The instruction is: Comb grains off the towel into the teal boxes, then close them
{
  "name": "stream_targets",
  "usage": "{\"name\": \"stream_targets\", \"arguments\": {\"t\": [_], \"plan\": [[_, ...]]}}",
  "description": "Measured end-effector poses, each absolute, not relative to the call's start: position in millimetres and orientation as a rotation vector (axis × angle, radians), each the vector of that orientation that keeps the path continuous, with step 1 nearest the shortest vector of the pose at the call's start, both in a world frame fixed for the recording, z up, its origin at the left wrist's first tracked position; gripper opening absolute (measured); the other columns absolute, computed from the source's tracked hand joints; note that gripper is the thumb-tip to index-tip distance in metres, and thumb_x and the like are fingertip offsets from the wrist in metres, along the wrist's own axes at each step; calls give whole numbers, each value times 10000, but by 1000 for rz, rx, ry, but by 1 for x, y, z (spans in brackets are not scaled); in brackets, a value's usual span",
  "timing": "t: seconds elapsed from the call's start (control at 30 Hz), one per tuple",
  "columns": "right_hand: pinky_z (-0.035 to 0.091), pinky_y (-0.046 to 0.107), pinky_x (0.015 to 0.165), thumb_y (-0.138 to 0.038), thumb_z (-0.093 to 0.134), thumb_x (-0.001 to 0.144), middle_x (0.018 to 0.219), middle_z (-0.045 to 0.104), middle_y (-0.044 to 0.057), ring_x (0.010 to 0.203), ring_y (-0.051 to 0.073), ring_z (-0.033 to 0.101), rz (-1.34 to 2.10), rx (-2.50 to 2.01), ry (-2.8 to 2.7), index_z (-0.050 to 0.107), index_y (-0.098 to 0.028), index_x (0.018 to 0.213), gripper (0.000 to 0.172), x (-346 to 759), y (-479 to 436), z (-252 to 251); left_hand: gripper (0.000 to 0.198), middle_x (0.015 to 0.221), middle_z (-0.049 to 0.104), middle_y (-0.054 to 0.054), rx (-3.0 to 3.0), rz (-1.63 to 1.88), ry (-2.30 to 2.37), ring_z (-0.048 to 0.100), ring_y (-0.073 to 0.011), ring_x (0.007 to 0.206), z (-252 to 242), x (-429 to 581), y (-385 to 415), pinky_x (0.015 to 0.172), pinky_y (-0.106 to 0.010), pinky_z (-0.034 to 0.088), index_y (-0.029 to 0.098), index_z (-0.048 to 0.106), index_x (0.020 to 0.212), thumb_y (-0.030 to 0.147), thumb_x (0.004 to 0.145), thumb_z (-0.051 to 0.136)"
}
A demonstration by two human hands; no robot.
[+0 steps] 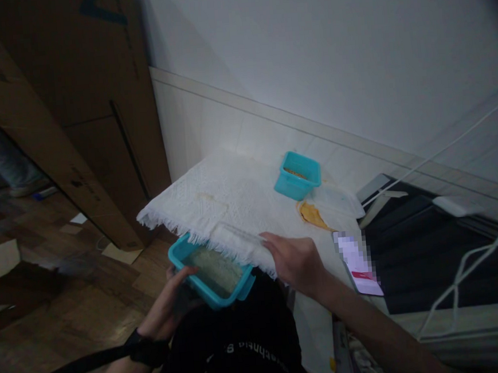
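My left hand (pixel 178 292) grips a teal plastic container (pixel 217 300) by its side, just below the table's front edge. Pale grainy stuff (pixel 216 271) lies inside it. My right hand (pixel 295 260) is closed on a thin, see-through flat strip (pixel 239 232), held low over the fringed edge of a white cloth (pixel 231 182). Whether the strip touches the cloth I cannot tell. Farther back on the table stands a second teal container (pixel 297 189) with brownish bits in it. Beside it lies a crumpled orange-yellow piece (pixel 314 214).
A phone (pixel 359 267) with a lit screen lies at the table's right side. Black material (pixel 418 253) and white cables (pixel 457 278) are to the right. A tall cardboard box (pixel 83 107) stands left. A wall backs the table. Another person's leg (pixel 3 157) shows far left.
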State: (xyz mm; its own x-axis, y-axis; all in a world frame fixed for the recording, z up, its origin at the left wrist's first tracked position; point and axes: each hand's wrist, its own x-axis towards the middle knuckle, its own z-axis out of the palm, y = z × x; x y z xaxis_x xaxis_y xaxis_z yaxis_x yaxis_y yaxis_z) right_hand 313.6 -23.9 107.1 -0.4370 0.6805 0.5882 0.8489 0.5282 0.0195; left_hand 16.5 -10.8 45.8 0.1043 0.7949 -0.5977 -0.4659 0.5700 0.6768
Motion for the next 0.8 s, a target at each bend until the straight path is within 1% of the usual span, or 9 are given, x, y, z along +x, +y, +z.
{"name": "stream_targets", "arguments": {"t": [0.07,0.17,0.27,0.37,0.47,0.53,0.7,0.8], "plan": [[529,258,636,-159,579,1115,971,914,98,718,183,818,-498,-1415,-2169,854,-170,1252,308,329,1,106,584,1243,760,-67,349,956,1130,761,-342,1108,43,15,-9,836,-515,731,301,678,1116,273,635,1008],[489,262,641,-176,608,1105,944,913,100,739,205,830,-496,-1622,-2124,868,-174,1252,298,338,37,103,582,1157,762,-53,336,951,1135,776,-355,1082,43,13,-7,814,-503,719,311,668,1099,276,633,1015],[438,270,625,-178,598,1111,966,918,101,766,210,834,-467,-1708,-2186,864,-180,1282,316,328,58,101,599,1178,763,-60,351,949,1136,779,-366,1080,42,10,-6,782,-484,712,314,658,1106,272,630,1019],[394,279,610,-176,570,1118,957,917,98,777,207,828,-438,-1718,-2290,853,-180,1315,344,311,64,102,584,1232,749,-61,380,961,1130,770,-335,1045,38,6,-3,754,-458,713,305,649,1091,274,634,1012],[378,295,606,-175,574,1107,920,907,99,757,207,813,-430,-1682,-2373,848,-174,1320,347,302,59,104,579,1198,721,-40,391,969,1131,746,-286,991,31,0,1,746,-436,712,308,632,1116,279,673,1004],[380,305,599,-160,584,1088,873,890,95,729,209,800,-448,-1606,-2416,846,-161,1310,344,300,51,103,577,1151,706,-33,382,969,1137,725,-272,961,27,-3,3,740,-433,709,309,613,1119,276,692,1000],[416,299,557,-84,574,1015,840,856,75,668,182,759,-515,-1240,-2511,811,-121,1297,371,293,14,97,590,1083,690,-34,379,958,1151,705,-276,937,27,-4,5,748,-473,715,302,604,1128,298,697,1007],[475,283,542,-50,523,1025,826,842,67,661,170,757,-560,-1087,-2476,792,-110,1222,338,279,-11,98,594,1160,726,-56,387,969,1130,724,-285,979,31,-2,1,762,-478,717,295,630,1147,304,697,1017]]}}
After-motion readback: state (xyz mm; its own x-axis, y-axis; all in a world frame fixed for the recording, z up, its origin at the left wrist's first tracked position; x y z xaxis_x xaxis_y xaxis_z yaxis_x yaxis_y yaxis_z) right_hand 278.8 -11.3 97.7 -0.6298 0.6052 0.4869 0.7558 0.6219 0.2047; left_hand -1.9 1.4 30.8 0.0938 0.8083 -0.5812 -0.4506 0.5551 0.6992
